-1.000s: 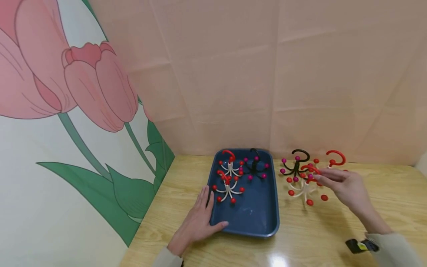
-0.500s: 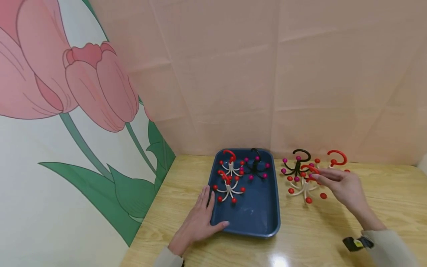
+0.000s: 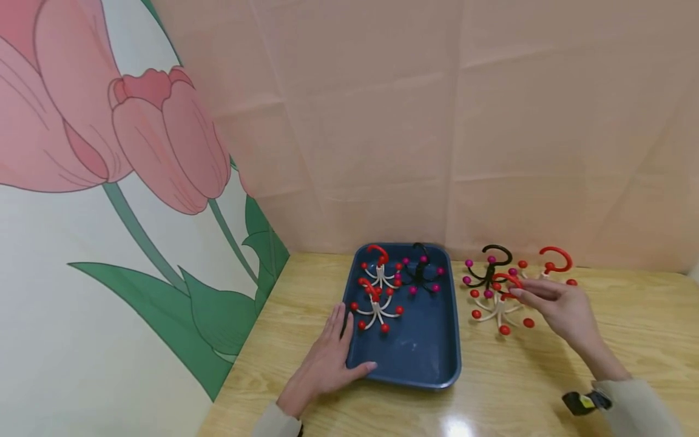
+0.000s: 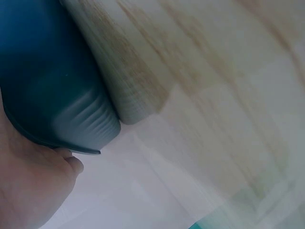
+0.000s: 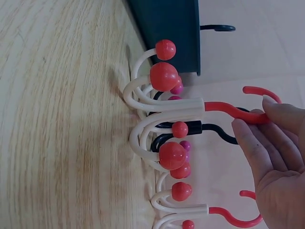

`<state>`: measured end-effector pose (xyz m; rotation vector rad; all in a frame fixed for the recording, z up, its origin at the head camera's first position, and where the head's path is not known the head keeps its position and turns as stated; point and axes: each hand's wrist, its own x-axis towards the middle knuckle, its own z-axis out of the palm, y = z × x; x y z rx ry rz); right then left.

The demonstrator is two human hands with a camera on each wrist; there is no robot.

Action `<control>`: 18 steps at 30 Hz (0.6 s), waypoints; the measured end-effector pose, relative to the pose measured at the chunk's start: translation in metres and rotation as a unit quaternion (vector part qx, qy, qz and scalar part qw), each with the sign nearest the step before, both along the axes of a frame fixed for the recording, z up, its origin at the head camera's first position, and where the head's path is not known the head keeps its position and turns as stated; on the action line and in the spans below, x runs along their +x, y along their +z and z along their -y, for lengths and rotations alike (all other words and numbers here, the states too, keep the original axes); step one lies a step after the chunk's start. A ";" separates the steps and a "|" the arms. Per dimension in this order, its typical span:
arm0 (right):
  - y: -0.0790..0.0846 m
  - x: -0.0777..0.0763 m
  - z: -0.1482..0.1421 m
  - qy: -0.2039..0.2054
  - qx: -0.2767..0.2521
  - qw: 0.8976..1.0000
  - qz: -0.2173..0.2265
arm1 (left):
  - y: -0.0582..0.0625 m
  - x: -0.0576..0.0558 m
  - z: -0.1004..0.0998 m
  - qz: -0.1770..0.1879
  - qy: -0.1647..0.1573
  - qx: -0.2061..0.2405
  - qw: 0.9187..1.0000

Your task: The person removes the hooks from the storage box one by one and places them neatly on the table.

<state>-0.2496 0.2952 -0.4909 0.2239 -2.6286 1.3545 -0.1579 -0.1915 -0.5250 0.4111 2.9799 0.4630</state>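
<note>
My right hand [image 3: 565, 306] pinches the red hook of a white multi-arm hanger hook [image 5: 186, 105] between thumb and fingertips. The hanger is upright, with red balls on its curved arms, and its arms come down close to the table. Fingers straight, my left hand [image 3: 319, 358] rests along the left side of a blue tray [image 3: 415, 358], its thumb over the near rim. Inside the tray stand two white hangers, one nearer [image 3: 375, 309] and one behind [image 3: 380, 273], plus a black hanger [image 3: 419, 276] with magenta balls.
To the right of the tray, a black hanger [image 3: 490, 270] stands just behind the held one. Another white hanger with a red hook [image 3: 557, 258] is farther back right, partly hidden by the right hand. A cloth-covered wall [image 3: 382, 121] rises behind the wooden table [image 3: 639, 328].
The held white hanger, blurred a second ago, now looks nearly still and slightly farther left. My left hand keeps its place on the tray. The whole view has shifted a little.
</note>
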 end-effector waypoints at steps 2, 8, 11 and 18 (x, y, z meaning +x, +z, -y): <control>0.000 0.001 -0.001 0.001 0.001 1.000 -0.003 | 0.000 0.000 0.000 0.000 -0.001 -0.001 1.000; 0.001 -0.001 0.000 0.002 0.004 1.000 0.004 | -0.001 -0.001 0.000 -0.002 -0.001 -0.002 1.000; 0.002 -0.002 0.002 0.001 0.002 1.000 0.007 | -0.001 -0.002 0.000 -0.001 -0.001 -0.002 1.000; 0.017 0.001 0.012 -0.016 -0.001 1.000 -0.012 | 0.000 -0.002 0.000 0.005 -0.003 0.000 1.000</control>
